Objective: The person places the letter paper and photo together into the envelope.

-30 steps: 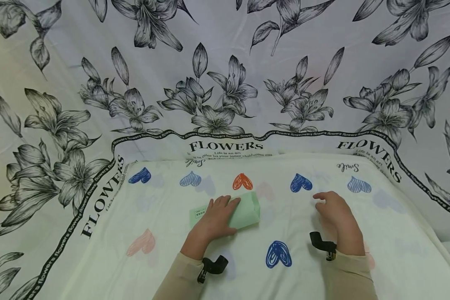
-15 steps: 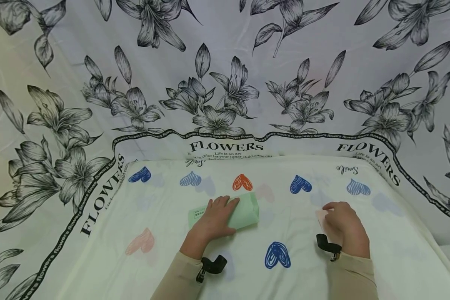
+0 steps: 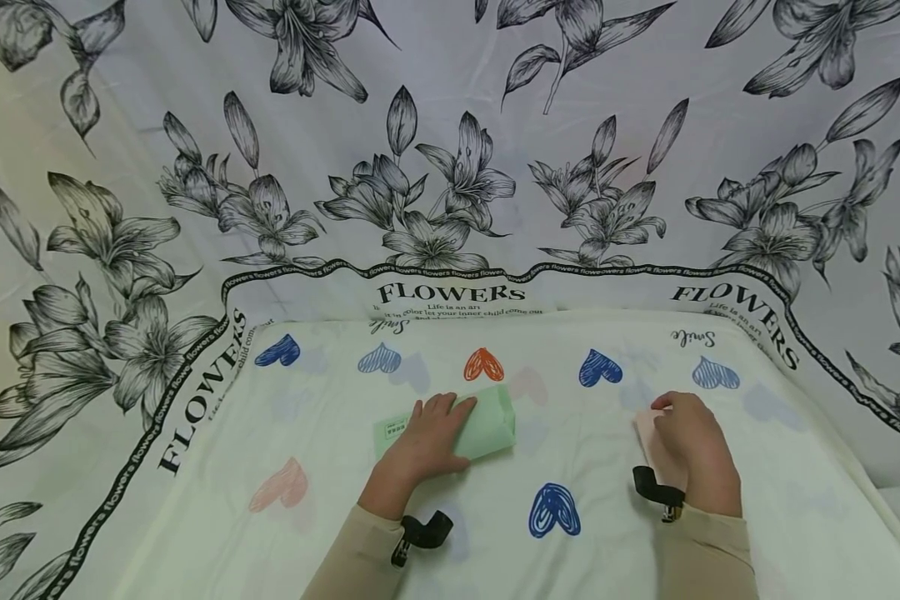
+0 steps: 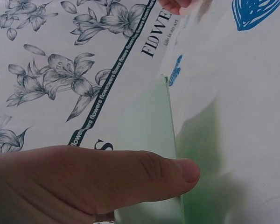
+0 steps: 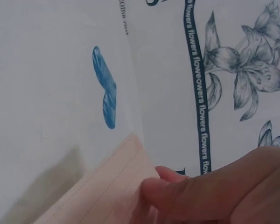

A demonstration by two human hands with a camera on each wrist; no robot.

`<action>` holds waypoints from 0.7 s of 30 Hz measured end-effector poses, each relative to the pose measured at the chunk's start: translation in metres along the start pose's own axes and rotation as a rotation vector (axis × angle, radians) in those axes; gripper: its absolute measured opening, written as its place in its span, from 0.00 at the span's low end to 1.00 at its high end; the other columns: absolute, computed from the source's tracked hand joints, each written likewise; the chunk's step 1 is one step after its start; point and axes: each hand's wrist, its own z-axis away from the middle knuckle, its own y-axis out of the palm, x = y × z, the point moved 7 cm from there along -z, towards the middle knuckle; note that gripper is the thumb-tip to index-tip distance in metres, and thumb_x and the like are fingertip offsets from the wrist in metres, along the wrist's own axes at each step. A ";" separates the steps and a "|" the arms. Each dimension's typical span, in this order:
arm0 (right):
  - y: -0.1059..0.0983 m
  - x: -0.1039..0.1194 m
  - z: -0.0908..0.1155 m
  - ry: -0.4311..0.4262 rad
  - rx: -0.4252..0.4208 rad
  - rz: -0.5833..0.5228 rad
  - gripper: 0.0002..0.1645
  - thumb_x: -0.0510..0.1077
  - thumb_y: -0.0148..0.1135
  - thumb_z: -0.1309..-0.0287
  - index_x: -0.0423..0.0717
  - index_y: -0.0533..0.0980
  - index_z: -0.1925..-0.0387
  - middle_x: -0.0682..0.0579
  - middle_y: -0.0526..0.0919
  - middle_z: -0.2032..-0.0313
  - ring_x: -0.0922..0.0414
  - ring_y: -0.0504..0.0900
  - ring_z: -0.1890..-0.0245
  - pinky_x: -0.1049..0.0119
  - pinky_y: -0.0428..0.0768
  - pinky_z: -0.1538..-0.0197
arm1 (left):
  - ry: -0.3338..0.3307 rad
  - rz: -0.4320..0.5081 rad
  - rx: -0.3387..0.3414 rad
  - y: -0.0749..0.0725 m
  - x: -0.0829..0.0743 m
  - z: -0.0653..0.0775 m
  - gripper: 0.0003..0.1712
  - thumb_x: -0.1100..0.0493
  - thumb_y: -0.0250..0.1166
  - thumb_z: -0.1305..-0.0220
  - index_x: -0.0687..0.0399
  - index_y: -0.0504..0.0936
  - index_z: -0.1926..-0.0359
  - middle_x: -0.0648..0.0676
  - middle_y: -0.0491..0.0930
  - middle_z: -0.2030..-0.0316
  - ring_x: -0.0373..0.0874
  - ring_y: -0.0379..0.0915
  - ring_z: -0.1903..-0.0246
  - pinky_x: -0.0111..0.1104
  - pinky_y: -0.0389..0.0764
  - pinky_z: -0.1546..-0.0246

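My left hand [image 3: 427, 437] spans a pale green paper envelope [image 3: 491, 421] on the patterned white cloth, fingertips at its far edge and thumb at its near edge. Its right end bulges a little, and the hand hides its middle. In the left wrist view the thumb lies across the green envelope [image 4: 147, 121], its tip just past the edge. To the right, a pale pink sheet of paper [image 3: 652, 446] is pinched between the thumb and fingers of my right hand [image 3: 693, 437]. Faint dotted lines run across the pink sheet [image 5: 109, 186] in the right wrist view.
A white cloth [image 3: 487, 492] printed with blue, red and pink hearts covers the surface. Behind it hangs a flower-print fabric [image 3: 435, 167] with a black lettered border. Black camera mounts [image 3: 429, 529] sit at both wrists.
My right hand has shifted slightly right, and the pink sheet now shows more plainly in its fingers. The left hand and green envelope have stayed nearly still.
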 end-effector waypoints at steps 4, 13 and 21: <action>-0.007 0.010 0.006 -0.017 -0.058 -0.030 0.19 0.40 0.50 0.26 0.34 0.72 0.41 0.28 0.73 0.41 0.34 0.71 0.49 0.35 0.72 0.45 | -0.004 -0.002 0.002 0.000 0.000 0.001 0.54 0.52 0.81 0.49 0.53 0.65 0.24 0.66 0.65 0.30 0.64 0.57 0.28 0.64 0.56 0.30; -0.021 0.027 0.016 -0.062 -0.187 -0.132 0.21 0.46 0.51 0.24 0.35 0.70 0.41 0.29 0.73 0.43 0.35 0.72 0.49 0.37 0.74 0.46 | -0.007 -0.023 0.019 -0.001 0.002 0.000 0.53 0.51 0.79 0.48 0.53 0.64 0.24 0.65 0.64 0.30 0.64 0.57 0.29 0.63 0.56 0.30; -0.025 0.014 0.017 0.108 -0.202 -0.278 0.29 0.50 0.50 0.23 0.31 0.68 0.35 0.25 0.71 0.38 0.32 0.77 0.44 0.43 0.82 0.49 | -0.015 -0.021 0.023 0.000 0.001 0.000 0.53 0.51 0.80 0.47 0.53 0.64 0.24 0.65 0.65 0.30 0.63 0.57 0.29 0.63 0.55 0.29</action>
